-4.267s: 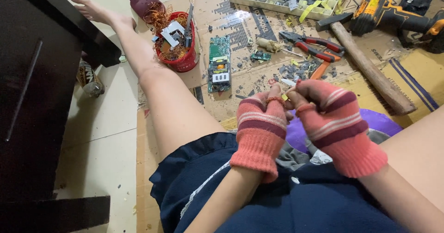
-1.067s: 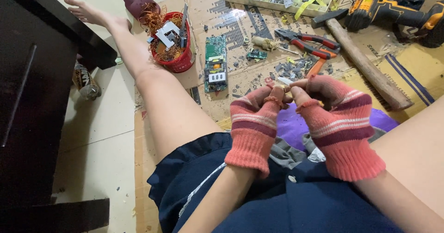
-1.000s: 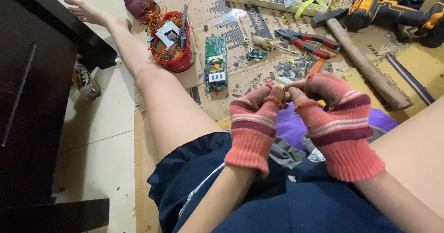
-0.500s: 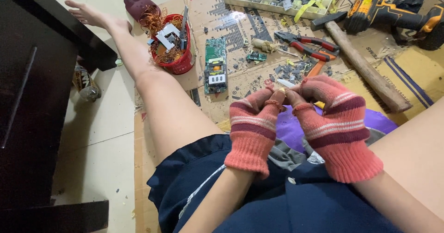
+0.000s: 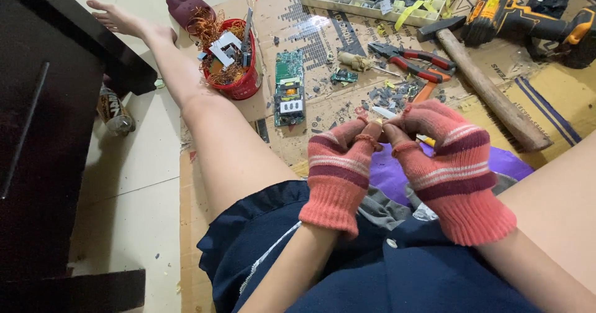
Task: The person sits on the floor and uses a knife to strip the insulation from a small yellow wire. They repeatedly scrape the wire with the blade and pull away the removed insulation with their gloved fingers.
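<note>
Hands pinched together on a small part.
Left hand (image 5: 340,164) and right hand (image 5: 448,158), gloved, nip what looks like a tiny, light, stiff piece (image 5: 380,125); fingertip grip suits it.

Both the left hand (image 5: 338,173) and the right hand (image 5: 450,164) wear coral-pink fingerless gloves banded with maroon and white stripes. The shorts (image 5: 372,269) are navy, the cloth (image 5: 397,176) beneath purple. The bucket (image 5: 239,80) is red, the circuit board (image 5: 289,86) green, the pliers (image 5: 413,61) red-handled, the drill (image 5: 528,18) orange and black.
</note>
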